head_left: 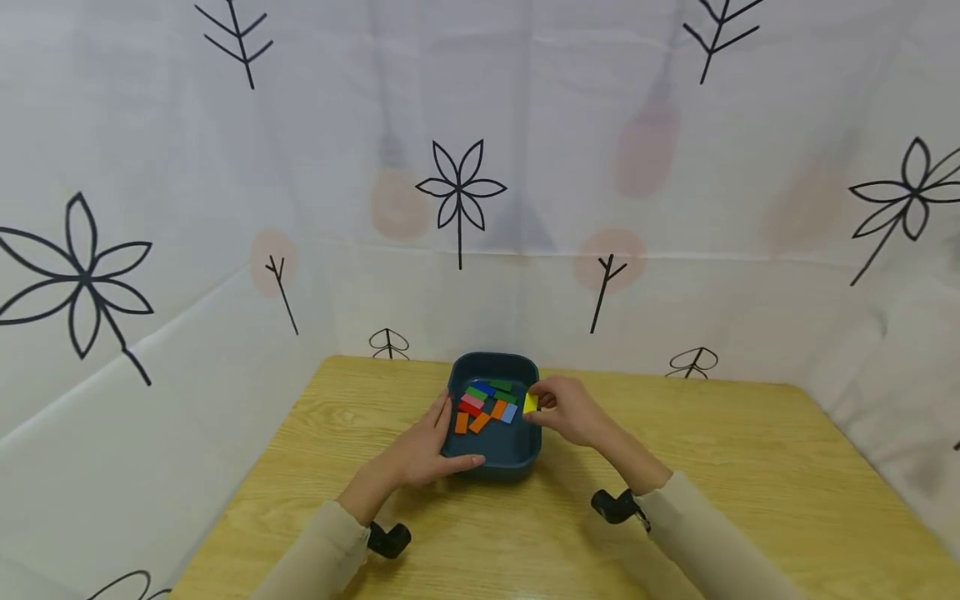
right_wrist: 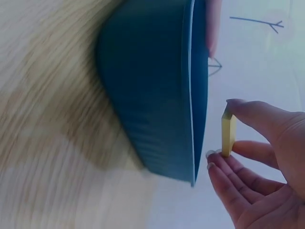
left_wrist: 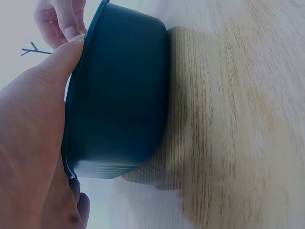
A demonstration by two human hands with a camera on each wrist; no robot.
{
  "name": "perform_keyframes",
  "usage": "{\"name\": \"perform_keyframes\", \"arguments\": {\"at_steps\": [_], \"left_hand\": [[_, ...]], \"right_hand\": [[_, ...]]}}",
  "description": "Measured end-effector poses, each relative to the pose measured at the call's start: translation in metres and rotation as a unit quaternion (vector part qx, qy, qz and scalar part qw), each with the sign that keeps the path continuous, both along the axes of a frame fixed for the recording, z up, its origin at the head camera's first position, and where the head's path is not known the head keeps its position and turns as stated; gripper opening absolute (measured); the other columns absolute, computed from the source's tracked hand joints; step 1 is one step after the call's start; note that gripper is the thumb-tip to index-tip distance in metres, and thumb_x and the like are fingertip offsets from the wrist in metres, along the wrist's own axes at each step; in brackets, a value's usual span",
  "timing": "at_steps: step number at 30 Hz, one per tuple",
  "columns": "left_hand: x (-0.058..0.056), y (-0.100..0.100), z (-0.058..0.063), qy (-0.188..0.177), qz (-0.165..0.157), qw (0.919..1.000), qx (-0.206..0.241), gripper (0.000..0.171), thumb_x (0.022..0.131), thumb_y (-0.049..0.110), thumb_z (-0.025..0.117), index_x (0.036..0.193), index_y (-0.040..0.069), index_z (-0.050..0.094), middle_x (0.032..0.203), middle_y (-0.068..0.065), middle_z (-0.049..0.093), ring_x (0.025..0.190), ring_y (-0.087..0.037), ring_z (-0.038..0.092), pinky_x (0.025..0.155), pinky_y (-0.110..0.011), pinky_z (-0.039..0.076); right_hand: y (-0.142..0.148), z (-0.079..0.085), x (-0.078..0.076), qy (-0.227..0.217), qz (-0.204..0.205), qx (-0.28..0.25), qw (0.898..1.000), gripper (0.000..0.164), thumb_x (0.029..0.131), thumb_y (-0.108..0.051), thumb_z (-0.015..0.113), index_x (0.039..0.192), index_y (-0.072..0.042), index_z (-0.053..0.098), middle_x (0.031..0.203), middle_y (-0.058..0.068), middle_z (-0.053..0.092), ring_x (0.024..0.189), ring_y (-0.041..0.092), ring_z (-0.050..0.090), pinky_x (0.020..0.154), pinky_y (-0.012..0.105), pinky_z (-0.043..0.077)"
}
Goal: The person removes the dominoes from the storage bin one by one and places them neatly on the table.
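Observation:
A dark teal plastic bin [head_left: 504, 473] stands on the table, with several flat coloured domino blocks [head_left: 472, 401] lying loose in it. My left hand [head_left: 423, 446] rests on its near-left corner, fingers along the left side and thumb straight over the near rim. The left wrist view shows that thumb [left_wrist: 66, 57] on the rim. Over the bin's right rim, my right hand [head_left: 573, 410] pinches a yellow domino block [head_left: 531, 403] between thumb and fingertips. The right wrist view shows this yellow block edge-on, apart from the bin's rim.
The light wooden table [head_left: 712, 467] extends to both sides of the bin. A white cloth [head_left: 517, 300] with black plant drawings hangs behind the table and along its sides. A black wrist device [head_left: 390, 540] sits at the left cuff, another [head_left: 615, 506] at the right.

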State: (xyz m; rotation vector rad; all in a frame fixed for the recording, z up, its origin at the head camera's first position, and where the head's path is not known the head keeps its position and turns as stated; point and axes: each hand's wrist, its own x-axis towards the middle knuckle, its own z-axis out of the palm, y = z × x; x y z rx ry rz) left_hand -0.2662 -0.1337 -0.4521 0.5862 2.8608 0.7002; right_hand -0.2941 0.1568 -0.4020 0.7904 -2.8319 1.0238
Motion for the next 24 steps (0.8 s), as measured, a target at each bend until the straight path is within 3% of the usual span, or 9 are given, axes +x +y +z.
{"name": "perform_keyframes", "arguments": {"at_steps": [12,24], "left_hand": [[0.002,0.000,0.001,-0.001,0.000,1.0000,0.005,0.123,0.083,0.084,0.057,0.166,0.009,0.005,0.172,-0.005,-0.004,0.155,-0.033,0.021,0.120,-0.051,0.031],[0.002,0.000,-0.001,0.003,-0.003,1.0000,0.002,0.123,0.083,0.084,0.056,0.166,0.009,0.006,0.172,-0.005,-0.004,0.155,-0.033,0.021,0.120,-0.051,0.031]], "right_hand": [[0.030,-0.002,-0.009,0.048,0.009,0.013,0.999,0.036,0.089,-0.010,0.080,0.118,0.010,0.069,0.110,0.020,0.068,0.096,0.032,0.068,0.086,0.046,0.058],[0.047,-0.012,-0.023,0.045,-0.009,0.015,0.999,0.038,0.089,-0.008,0.079,0.119,0.013,0.067,0.110,0.023,0.066,0.099,0.038,0.067,0.088,0.049,0.057]]}}
